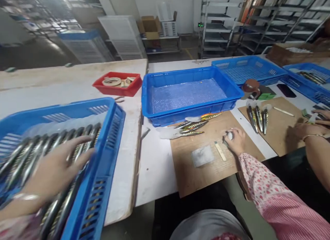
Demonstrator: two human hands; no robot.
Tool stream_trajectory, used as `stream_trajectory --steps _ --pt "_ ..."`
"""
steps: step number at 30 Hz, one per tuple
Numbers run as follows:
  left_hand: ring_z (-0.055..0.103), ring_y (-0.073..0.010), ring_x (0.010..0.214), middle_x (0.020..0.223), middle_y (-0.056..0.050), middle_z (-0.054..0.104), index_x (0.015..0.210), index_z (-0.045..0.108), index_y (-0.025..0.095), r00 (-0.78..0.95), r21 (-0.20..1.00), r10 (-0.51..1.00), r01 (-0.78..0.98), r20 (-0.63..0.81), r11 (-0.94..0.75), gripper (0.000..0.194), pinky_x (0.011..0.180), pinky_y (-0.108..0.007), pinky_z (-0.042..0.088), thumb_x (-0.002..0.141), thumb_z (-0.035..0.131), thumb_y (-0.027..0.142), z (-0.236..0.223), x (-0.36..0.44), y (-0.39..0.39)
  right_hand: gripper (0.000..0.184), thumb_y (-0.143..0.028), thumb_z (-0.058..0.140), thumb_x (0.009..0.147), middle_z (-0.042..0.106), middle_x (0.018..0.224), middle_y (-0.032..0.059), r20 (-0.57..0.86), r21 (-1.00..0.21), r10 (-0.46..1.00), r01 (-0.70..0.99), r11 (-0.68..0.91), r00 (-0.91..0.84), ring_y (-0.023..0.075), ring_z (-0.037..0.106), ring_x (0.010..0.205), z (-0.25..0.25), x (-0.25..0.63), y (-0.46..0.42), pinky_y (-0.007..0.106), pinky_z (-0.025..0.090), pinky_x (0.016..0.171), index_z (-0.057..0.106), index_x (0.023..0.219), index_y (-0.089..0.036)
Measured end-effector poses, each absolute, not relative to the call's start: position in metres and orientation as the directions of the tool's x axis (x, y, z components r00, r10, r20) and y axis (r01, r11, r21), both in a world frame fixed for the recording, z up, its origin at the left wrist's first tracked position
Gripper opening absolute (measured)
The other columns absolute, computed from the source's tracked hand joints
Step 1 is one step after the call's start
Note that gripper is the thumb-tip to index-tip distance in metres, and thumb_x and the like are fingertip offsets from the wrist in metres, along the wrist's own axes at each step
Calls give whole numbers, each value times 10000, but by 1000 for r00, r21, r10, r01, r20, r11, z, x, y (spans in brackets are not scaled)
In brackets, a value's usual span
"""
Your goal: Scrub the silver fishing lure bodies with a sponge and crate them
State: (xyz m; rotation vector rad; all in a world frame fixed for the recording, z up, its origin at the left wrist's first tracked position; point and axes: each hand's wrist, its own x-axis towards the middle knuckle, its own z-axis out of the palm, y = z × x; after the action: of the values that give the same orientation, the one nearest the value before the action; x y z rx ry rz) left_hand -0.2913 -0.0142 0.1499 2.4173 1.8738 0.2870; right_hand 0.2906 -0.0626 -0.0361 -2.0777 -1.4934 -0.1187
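Note:
My left hand, smeared by motion, reaches into a blue slotted basket at the left. Its thumb and index finger are apart, at the upper part of the rightmost fishing lures; the other fingers are hidden. Dark lures with gold bands lie there side by side, clear lips at the far end. My right hand rests on a brown board, closed around a small dark piece with a pale end that I cannot make out. Beside it lie a cream-handled tool and a whitish square sheet. Several lures lie at the board's far edge.
A blue tray lined with bubble wrap stands behind the board. Left of it is a red bin with tape rolls. Another person's hands work at right by a second board with three lures. A phone lies behind.

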Motion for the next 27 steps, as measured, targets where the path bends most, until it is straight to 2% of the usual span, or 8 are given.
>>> stream_trajectory --steps 1,3,5,8,12,20,24,27 --pt "591 -258 1047 1154 -33 632 1184 503 275 323 137 936 930 141 -342 452 989 -409 446 809 386 498 150 -250 -2 357 -476 532 731 545 1108 90 378 -402 843 888 -225 384 273 452 1074 -35 289 -64 422 331 934 631 951 -214" --pt "560 -239 1095 1182 -75 615 1150 546 208 573 108 818 811 48 -574 414 1022 -379 409 834 375 414 145 -165 15 353 -459 548 725 531 1142 89 354 -418 843 875 -244 404 281 445 1069 -33 287 -65 417 349 914 634 966 -215" --pt "517 -240 1149 1245 -99 577 1202 527 190 691 74 721 722 -52 -688 393 1008 -381 403 853 391 311 135 -86 26 342 -441 563 724 523 1160 87 339 -436 845 865 -250 415 284 445 1052 -31 285 -66 413 363 893 636 974 -218" --pt "480 -253 1165 1296 -120 526 1251 480 185 744 34 663 667 -80 -744 389 978 -396 396 874 408 248 112 4 40 319 -414 573 728 517 1168 79 331 -462 840 850 -254 431 283 442 1040 -30 281 -65 410 377 869 635 977 -225" --pt "445 -252 1183 1292 -139 501 1288 416 168 656 17 750 753 -84 -657 398 966 -391 378 898 385 242 80 80 64 282 -362 583 731 515 1169 69 328 -495 831 831 -253 449 281 433 1056 -25 275 -63 412 378 869 630 978 -234" --pt "582 -258 968 1092 -193 601 1243 471 166 609 -16 789 791 -83 -612 451 813 -418 444 869 232 88 59 134 89 263 -266 647 684 526 1168 30 312 -563 803 779 -275 508 268 440 1074 -19 262 -57 392 382 862 609 944 -262" --pt "590 -255 959 1080 -183 605 1323 409 157 659 -119 752 747 1 -654 535 793 -390 471 852 181 48 74 131 89 303 -266 685 643 533 1132 12 335 -576 778 769 -276 531 270 446 1071 -19 260 -51 392 393 858 593 931 -287" --pt "594 -267 983 1107 -167 614 1371 358 154 702 -40 704 711 103 -703 513 821 -404 492 885 193 147 97 110 74 321 -270 691 636 532 1120 21 340 -572 774 771 -281 534 276 442 1071 -16 259 -52 394 394 851 588 939 -283"
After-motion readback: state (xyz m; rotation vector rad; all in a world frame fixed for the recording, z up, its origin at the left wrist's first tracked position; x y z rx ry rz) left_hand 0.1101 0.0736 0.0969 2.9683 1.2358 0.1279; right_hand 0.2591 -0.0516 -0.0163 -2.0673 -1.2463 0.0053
